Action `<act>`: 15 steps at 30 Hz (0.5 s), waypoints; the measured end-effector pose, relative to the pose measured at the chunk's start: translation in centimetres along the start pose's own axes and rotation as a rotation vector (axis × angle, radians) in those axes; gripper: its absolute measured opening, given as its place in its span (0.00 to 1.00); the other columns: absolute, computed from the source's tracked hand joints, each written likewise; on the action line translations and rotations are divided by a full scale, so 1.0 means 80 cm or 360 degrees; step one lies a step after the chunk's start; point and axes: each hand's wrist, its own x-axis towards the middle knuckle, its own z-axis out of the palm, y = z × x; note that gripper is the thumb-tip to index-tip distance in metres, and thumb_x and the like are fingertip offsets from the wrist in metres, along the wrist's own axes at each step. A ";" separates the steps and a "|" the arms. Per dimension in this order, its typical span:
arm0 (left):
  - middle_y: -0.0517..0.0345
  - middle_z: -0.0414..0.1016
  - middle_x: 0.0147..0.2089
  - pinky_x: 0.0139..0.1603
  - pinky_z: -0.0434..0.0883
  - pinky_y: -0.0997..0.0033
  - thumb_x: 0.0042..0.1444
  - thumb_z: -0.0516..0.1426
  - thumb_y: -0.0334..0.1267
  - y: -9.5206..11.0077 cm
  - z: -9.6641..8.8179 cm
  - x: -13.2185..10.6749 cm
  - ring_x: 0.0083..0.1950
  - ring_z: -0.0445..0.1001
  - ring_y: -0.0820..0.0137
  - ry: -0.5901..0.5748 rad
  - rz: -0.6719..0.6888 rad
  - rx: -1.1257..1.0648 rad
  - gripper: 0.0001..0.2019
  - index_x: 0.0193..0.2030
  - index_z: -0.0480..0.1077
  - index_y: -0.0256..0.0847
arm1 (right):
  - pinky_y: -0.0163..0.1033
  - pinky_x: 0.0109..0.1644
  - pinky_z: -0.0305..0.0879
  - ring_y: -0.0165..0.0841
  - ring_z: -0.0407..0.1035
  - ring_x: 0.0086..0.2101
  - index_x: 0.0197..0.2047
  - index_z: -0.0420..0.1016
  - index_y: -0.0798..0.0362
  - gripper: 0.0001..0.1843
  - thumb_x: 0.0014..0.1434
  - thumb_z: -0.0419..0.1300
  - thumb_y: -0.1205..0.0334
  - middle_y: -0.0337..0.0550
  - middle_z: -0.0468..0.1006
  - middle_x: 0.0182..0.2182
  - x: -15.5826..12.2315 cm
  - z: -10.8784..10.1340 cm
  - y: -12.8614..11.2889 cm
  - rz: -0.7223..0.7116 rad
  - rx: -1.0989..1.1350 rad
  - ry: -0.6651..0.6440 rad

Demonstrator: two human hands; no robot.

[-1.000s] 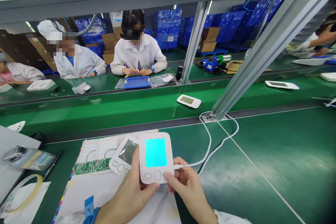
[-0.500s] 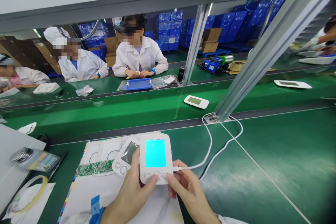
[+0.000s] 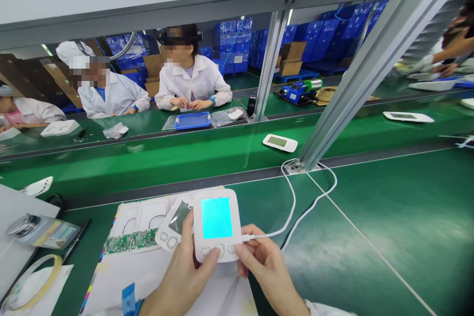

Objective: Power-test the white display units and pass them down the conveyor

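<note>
A white square device (image 3: 217, 252) with a lit cyan screen is held up above the white sheet. My left hand (image 3: 181, 264) grips its left side, the thumb lying by the lower buttons. At the lower right corner, my right hand (image 3: 264, 261) is closed, its thumb on the casing and its fingers around the cable plug. A white cable (image 3: 292, 202) runs from the device's right side towards the metal post. Behind my left hand lies a second white device (image 3: 174, 232) with a dark screen, partly hidden. Green circuit boards (image 3: 129, 243) lie beside it.
A clear bottle with a metal top (image 3: 44, 232) and a tape roll (image 3: 35, 281) are at left. A slanted metal post (image 3: 355, 84) rises from the bench. White devices with grey screens (image 3: 280, 143) lie on the green belt (image 3: 185, 155). Several co-workers sit across it.
The view has shifted slightly. On the belt, the nearer white device has moved a little to the right relative to the post. My hands keep the same hold, and the screen remains cyan.
</note>
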 end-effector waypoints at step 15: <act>0.46 0.76 0.58 0.53 0.72 0.59 0.65 0.58 0.46 -0.003 -0.002 0.003 0.52 0.76 0.55 -0.0029 0.0013 0.0016 0.43 0.77 0.35 0.46 | 0.31 0.21 0.64 0.24 0.64 0.19 0.35 0.75 0.52 0.21 0.54 0.72 0.43 0.34 0.70 0.25 -0.003 0.001 -0.001 -0.0018 -0.0047 0.0003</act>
